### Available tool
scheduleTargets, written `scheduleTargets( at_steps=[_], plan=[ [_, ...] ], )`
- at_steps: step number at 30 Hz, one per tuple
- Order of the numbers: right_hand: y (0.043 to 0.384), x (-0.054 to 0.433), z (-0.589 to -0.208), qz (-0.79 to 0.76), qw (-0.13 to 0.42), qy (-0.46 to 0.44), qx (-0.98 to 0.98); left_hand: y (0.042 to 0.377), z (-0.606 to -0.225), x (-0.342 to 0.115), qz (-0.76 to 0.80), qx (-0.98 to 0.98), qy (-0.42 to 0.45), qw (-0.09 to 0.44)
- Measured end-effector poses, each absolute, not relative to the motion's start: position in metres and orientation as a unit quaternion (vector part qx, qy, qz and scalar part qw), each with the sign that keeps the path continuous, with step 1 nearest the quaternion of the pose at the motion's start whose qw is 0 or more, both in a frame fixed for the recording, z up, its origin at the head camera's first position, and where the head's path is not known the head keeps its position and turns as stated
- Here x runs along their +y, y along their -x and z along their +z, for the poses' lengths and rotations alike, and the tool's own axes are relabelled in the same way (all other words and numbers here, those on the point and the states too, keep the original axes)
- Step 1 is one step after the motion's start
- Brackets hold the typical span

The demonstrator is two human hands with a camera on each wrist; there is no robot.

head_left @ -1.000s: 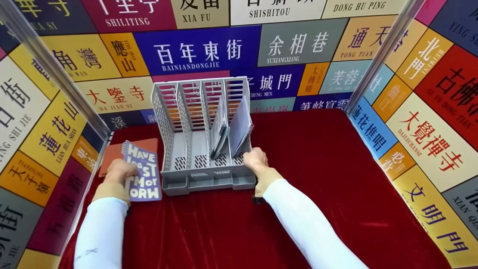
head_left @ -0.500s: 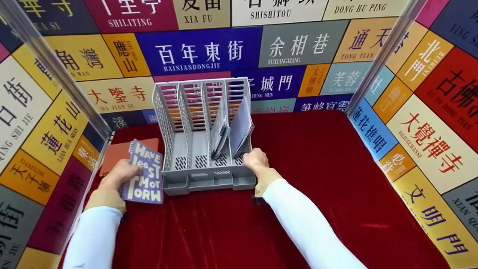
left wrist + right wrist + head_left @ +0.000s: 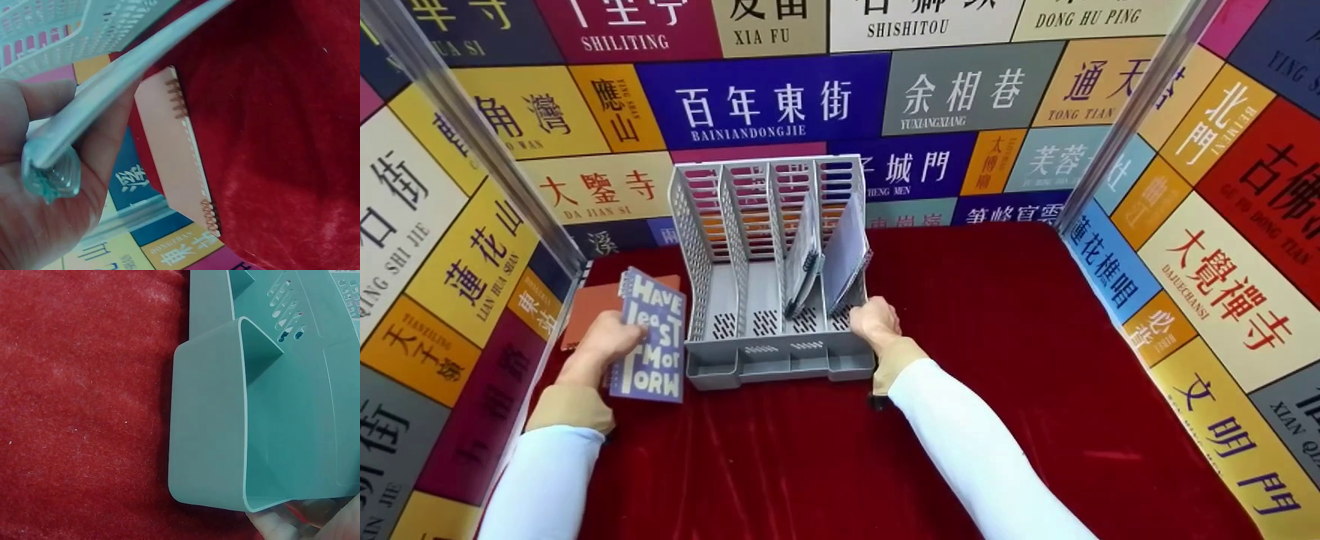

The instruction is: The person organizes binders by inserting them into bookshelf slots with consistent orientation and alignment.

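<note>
In the head view a purple spiral notebook with cream lettering is tilted up beside the organizer's left side. My left hand pinches it by its coil-bound edge, thumb on the cover; the left wrist view shows the notebook edge-on between thumb and fingers. Behind and below it an orange spiral notebook lies flat on the cloth. A grey desk file organizer with upright dividers stands in the middle. My right hand grips its front right corner; in the right wrist view, fingertips show under its front pocket.
Two slots at the organizer's right hold notebooks, one with a dark spiral and one pale violet. The two left slots show bare floors. Red velvet cloth covers the table, with sign-printed walls at the back and both sides.
My left hand has lifted the purple notebook slightly off the orange one and tilted it more upright, its cover turning toward the organizer. My right hand stays on the organizer's corner.
</note>
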State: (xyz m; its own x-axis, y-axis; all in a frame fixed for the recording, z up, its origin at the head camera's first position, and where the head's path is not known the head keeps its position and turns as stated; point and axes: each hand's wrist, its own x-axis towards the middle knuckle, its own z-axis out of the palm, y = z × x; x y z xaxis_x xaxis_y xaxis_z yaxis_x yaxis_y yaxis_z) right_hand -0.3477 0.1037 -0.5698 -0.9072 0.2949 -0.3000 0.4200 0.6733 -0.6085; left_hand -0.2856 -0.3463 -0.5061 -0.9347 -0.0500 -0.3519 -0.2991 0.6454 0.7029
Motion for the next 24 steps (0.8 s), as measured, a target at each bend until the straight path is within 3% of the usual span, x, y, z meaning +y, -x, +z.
scheduleTargets(
  at_steps=[24],
  plan=[
    [0.351,0.105,-0.571,-0.355,0.107,-0.196,0.908,0.265,-0.476,-0.290,0.243,0.966,0.065,-0.059]
  ],
)
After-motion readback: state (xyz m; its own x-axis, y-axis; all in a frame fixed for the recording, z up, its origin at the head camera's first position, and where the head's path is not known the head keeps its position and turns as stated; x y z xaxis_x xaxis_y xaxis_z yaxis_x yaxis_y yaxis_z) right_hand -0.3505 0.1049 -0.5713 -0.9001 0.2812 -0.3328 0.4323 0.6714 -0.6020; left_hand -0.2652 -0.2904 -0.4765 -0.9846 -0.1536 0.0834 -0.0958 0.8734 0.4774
